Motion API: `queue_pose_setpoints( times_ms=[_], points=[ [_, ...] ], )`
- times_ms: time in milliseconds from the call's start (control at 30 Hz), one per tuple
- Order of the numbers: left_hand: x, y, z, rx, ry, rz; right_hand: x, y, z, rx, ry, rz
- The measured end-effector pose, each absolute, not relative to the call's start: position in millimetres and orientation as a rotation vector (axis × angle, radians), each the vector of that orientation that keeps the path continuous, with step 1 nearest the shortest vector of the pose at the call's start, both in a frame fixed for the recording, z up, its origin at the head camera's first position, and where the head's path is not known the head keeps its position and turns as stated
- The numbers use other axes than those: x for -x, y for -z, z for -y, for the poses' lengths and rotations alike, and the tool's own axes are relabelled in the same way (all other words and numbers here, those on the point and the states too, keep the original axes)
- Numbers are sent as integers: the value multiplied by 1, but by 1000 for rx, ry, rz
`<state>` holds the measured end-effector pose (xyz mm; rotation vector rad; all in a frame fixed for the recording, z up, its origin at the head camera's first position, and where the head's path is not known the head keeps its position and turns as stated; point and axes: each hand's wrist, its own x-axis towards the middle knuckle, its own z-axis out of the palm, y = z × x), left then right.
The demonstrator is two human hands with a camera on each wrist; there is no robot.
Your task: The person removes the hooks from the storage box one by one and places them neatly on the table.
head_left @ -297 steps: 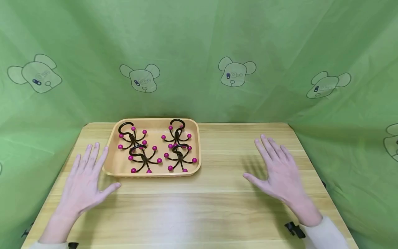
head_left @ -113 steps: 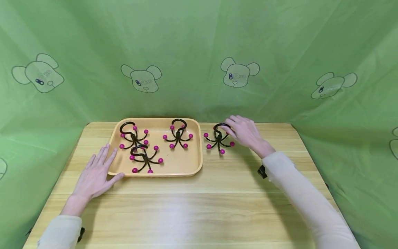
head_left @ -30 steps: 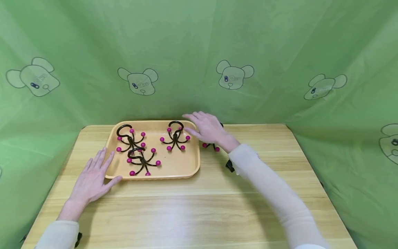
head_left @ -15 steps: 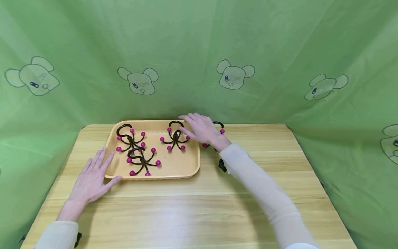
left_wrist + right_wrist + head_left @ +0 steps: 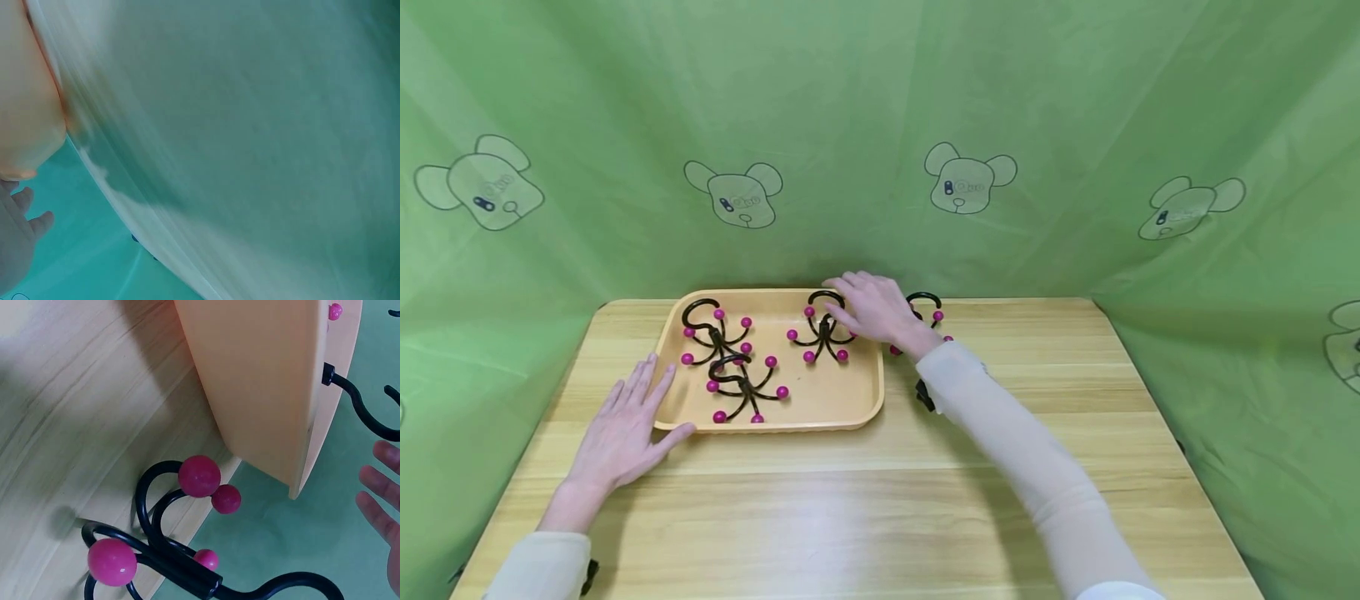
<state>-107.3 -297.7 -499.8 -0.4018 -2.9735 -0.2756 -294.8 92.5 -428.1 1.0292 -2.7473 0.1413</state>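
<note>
Flat along the left rim of the beige tray (image 5: 820,412) rests my left hand (image 5: 613,437), fingers straight. My right hand (image 5: 872,308) hovers over the tray's back right corner, beside the hooked handle of a black massager (image 5: 824,331) with pink ball tips. In the right wrist view its fingers (image 5: 378,487) look extended and apart from that hook. Two more such massagers, a back one (image 5: 715,335) and a front one (image 5: 745,385), lie in the left half of the tray. Another massager (image 5: 187,575) stands on the table right of the tray, partly hidden by my right wrist in the head view.
The wooden table (image 5: 865,517) reaches back to a green curtain (image 5: 850,125) with printed bear heads. The curtain also encloses both sides. My right forearm (image 5: 1022,450) crosses above the table's right half.
A massager from the tray's front right now stands on the table to the right. My right hand has released it and moved left to the back right massager. The left hand stays at the rim.
</note>
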Motion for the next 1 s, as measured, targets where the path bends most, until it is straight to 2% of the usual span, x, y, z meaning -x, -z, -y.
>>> queue_pose_setpoints(
  times_ms=[1000],
  points=[
    [107, 502, 298, 403, 278, 2980, 295, 426, -75, -1013, -190, 2712]
  ],
)
